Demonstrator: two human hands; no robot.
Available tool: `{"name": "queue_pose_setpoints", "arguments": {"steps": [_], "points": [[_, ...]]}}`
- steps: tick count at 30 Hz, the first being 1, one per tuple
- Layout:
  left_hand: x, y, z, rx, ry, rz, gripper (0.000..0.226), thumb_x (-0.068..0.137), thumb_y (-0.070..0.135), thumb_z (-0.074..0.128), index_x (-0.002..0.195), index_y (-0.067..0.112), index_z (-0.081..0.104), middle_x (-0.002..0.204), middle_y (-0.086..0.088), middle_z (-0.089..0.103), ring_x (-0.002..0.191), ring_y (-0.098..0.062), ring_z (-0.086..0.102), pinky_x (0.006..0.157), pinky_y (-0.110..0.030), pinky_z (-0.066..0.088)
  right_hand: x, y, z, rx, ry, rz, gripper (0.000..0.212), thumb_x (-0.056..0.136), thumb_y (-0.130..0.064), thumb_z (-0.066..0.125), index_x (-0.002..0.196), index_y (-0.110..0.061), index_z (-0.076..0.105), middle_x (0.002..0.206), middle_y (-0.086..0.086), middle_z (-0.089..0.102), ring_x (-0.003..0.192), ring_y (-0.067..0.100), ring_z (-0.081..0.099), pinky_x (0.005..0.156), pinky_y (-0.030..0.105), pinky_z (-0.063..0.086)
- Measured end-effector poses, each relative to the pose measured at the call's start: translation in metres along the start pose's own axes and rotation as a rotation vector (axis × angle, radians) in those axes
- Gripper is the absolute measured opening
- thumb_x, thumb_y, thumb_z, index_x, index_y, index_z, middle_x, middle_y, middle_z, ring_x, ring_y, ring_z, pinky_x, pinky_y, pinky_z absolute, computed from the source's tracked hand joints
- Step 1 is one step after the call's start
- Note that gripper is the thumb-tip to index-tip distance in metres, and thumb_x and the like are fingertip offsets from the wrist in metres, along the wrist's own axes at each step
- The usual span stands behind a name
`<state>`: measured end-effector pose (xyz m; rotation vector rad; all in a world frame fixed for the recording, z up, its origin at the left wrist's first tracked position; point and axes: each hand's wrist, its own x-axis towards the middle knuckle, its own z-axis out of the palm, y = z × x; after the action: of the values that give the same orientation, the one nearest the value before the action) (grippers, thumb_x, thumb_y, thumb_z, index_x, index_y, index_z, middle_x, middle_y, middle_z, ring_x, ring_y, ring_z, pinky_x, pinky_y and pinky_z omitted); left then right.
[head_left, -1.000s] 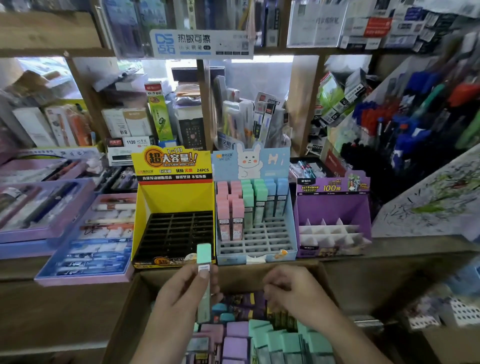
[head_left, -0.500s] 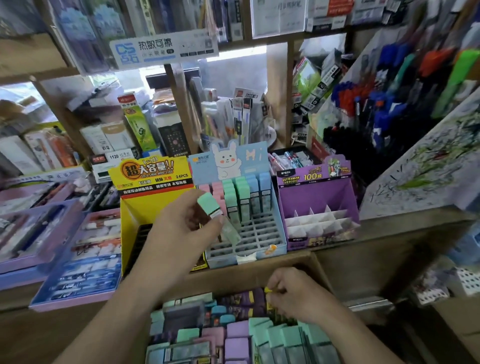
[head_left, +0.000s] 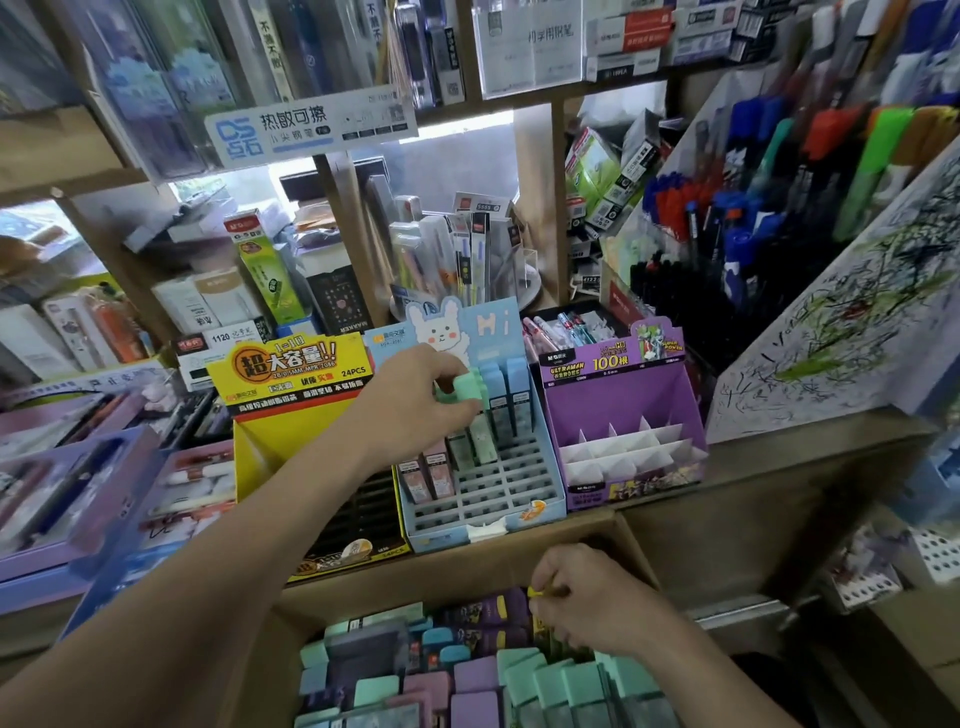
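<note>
The mint-green case (head_left: 467, 388) sits tilted over the green row in the blue display box (head_left: 519, 483). The fingers (head_left: 441, 375) of the left hand (head_left: 415, 402) pinch its cap. A yellow box (head_left: 291, 374) and a purple box (head_left: 623, 410) flank the blue one. Nearer, the right hand (head_left: 587, 597) pinches a yellow-tipped piece (head_left: 537, 592) inside the cardboard box (head_left: 457, 571).

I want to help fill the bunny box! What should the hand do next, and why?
Probably lower the mint green case straight down: the left hand pinches it above the green row of the bunny box, where slots stand empty.
</note>
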<state>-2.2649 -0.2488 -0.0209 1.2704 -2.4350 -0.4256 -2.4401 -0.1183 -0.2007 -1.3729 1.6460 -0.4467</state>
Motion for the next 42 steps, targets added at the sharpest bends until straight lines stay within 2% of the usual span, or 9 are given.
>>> {"name": "queue_pose_setpoints", "arguments": {"steps": [3, 6, 12, 16, 23, 27, 30, 38, 42], "points": [[0.006, -0.001, 0.003, 0.06, -0.01, 0.031, 0.017, 0.085, 0.031, 0.076, 0.086, 0.014, 0.07, 0.095, -0.005, 0.057, 0.088, -0.021, 0.055, 0.082, -0.042, 0.052, -0.001, 0.0, -0.001, -0.003, -0.002, -0.008, 0.01, 0.091, -0.04, 0.067, 0.096, -0.034, 0.06, 0.104, -0.003, 0.067, 0.086, 0.013, 0.072, 0.083, 0.042, 0.063], [0.008, -0.002, 0.006, 0.14, 0.002, 0.063, 0.024, 0.083, 0.035, 0.076, 0.094, 0.014, 0.071, 0.097, -0.006, 0.054, 0.092, -0.023, 0.051, 0.083, -0.039, 0.05, -0.001, -0.001, -0.001, -0.021, -0.002, -0.016, 0.009, 0.092, -0.039, 0.067, 0.096, -0.034, 0.06, 0.103, -0.004, 0.067, 0.09, 0.013, 0.07, 0.087, 0.042, 0.062], [0.008, -0.006, 0.008, 0.153, -0.001, 0.06, 0.032, 0.082, 0.043, 0.077, 0.102, 0.019, 0.073, 0.105, -0.005, 0.052, 0.104, -0.024, 0.049, 0.091, -0.041, 0.047, 0.0, -0.001, -0.001, -0.006, -0.019, -0.002, 0.009, 0.093, -0.036, 0.067, 0.098, -0.033, 0.06, 0.106, -0.003, 0.066, 0.082, 0.012, 0.074, 0.079, 0.04, 0.064], [0.006, -0.007, 0.01, 0.145, 0.011, 0.058, 0.035, 0.082, 0.044, 0.077, 0.106, 0.019, 0.074, 0.103, 0.0, 0.048, 0.102, -0.022, 0.047, 0.091, -0.039, 0.046, 0.0, -0.001, 0.0, -0.008, -0.019, -0.001, 0.009, 0.092, -0.036, 0.067, 0.096, -0.035, 0.06, 0.106, -0.004, 0.066, 0.08, 0.011, 0.074, 0.078, 0.039, 0.065], [0.003, -0.005, 0.012, 0.132, 0.054, 0.068, 0.025, 0.08, 0.039, 0.079, 0.099, 0.024, 0.075, 0.1, 0.003, 0.046, 0.103, -0.019, 0.043, 0.088, -0.032, 0.039, 0.0, -0.002, -0.001, -0.018, -0.022, 0.0, 0.007, 0.094, -0.034, 0.066, 0.096, -0.035, 0.059, 0.103, -0.003, 0.067, 0.079, 0.011, 0.074, 0.078, 0.039, 0.065], [0.001, -0.004, 0.013, 0.117, 0.078, 0.081, 0.022, 0.082, 0.037, 0.078, 0.099, 0.025, 0.073, 0.101, 0.004, 0.048, 0.105, -0.018, 0.043, 0.092, -0.035, 0.041, -0.001, -0.003, -0.001, -0.021, -0.021, -0.004, 0.008, 0.094, -0.033, 0.066, 0.096, -0.035, 0.059, 0.103, -0.003, 0.067, 0.079, 0.011, 0.074, 0.077, 0.037, 0.065], [0.0, -0.005, 0.012, 0.09, 0.104, 0.096, 0.013, 0.084, 0.033, 0.077, 0.095, 0.027, 0.072, 0.101, 0.002, 0.051, 0.107, -0.019, 0.047, 0.095, -0.038, 0.044, -0.001, -0.003, -0.001, -0.018, -0.017, -0.007, 0.008, 0.093, -0.034, 0.066, 0.098, -0.033, 0.06, 0.103, -0.001, 0.068, 0.081, 0.015, 0.075, 0.078, 0.042, 0.064], [0.001, -0.007, 0.017, 0.076, 0.165, 0.082, 0.01, 0.083, 0.03, 0.079, 0.086, 0.022, 0.075, 0.093, 0.004, 0.057, 0.098, -0.018, 0.048, 0.089, -0.038, 0.045, 0.0, -0.002, -0.001, -0.005, -0.022, 0.011, 0.01, 0.091, -0.037, 0.067, 0.097, -0.033, 0.06, 0.102, -0.002, 0.068, 0.08, 0.014, 0.074, 0.078, 0.043, 0.064], [-0.003, -0.007, 0.018, 0.061, 0.173, 0.066, 0.015, 0.083, 0.033, 0.079, 0.094, 0.025, 0.072, 0.093, 0.006, 0.054, 0.094, -0.014, 0.049, 0.086, -0.035, 0.048, -0.001, -0.003, -0.001, -0.013, -0.014, 0.013, 0.01, 0.091, -0.038, 0.067, 0.097, -0.035, 0.061, 0.103, -0.002, 0.068, 0.084, 0.016, 0.074, 0.079, 0.044, 0.064]]}}
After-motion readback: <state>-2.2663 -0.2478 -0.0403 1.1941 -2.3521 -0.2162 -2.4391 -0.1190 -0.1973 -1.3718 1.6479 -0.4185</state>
